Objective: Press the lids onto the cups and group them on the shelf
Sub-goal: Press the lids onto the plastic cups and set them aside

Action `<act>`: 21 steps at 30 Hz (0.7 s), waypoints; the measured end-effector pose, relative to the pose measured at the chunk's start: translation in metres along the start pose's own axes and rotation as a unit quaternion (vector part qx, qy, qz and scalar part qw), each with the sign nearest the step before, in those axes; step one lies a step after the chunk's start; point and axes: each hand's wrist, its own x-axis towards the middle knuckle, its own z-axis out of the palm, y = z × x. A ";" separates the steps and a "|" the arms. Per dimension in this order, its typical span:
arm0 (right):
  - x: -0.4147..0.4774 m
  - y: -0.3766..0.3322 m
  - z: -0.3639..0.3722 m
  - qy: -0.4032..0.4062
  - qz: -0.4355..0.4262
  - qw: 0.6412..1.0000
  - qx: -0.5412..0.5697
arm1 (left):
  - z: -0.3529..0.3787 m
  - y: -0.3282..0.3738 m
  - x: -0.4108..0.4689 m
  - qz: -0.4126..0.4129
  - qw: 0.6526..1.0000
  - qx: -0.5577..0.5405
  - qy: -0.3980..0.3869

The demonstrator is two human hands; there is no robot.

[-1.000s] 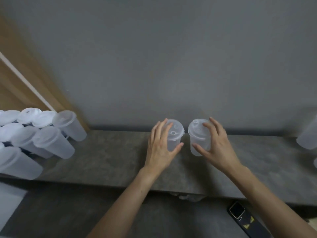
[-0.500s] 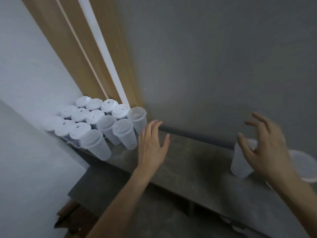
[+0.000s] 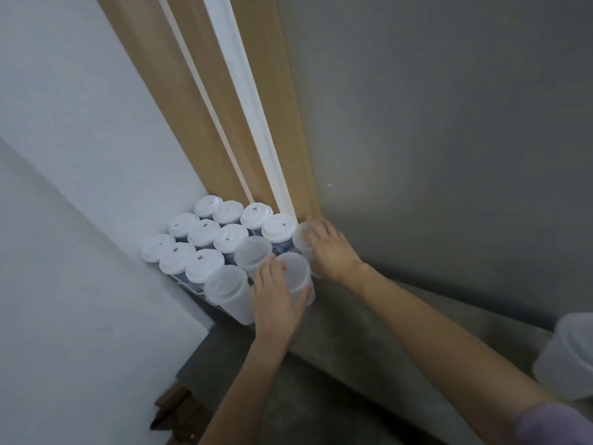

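The lidded cups stood packed in rows on the grey shelf, hard against the wooden door frame. Most wore opaque white lids; the nearest few were frosted, translucent plastic throughout. The left hand wrapped its fingers around one frosted cup at the cluster's edge, while the right hand clasped another frosted cup beside the frame.

I cannot see the body of the far clear cup; the right hand covers most of it. The left hand hides the near side of another cup. On the right edge a blurred cup is cut off, maybe lidded.
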 end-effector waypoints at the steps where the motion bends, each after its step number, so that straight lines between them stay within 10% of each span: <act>1: 0.003 0.000 0.004 0.003 0.013 1.000 0.025 | -0.001 0.002 0.001 -0.012 1.000 -0.017 -0.007; 10: -0.060 0.024 -0.015 0.150 0.101 0.962 0.207 | -0.005 0.024 -0.013 -0.001 0.987 -0.158 -0.041; 21: -0.247 0.098 -0.037 0.197 0.239 0.943 -0.121 | 0.042 0.151 -0.044 0.142 0.942 -0.255 -0.167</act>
